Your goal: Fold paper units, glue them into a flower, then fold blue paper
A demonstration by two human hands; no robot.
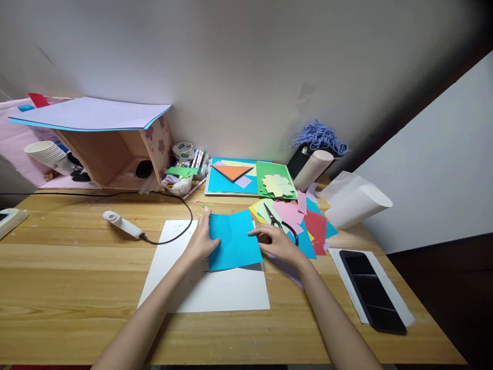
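Observation:
A blue sheet of paper (233,241) with a crease down its middle is held over a larger white sheet (173,288). My left hand (201,239) grips its left edge, the thumb lying on the front face. At the right edge my right hand (278,242) pinches the blue paper between thumb and fingers, its lower fingers curled. Just behind the right hand, black-handled scissors (274,218) lie on a pile of coloured paper scraps. Part of a purple sheet (287,268) shows beneath the right hand.
A white corded device (122,225) lies left, its black cable reaching the white sheet. Behind are an open box (111,154), a bowl of scraps (179,185) and a green sheet (277,172). On the right are a rolled white paper (360,208) and a phone (373,290).

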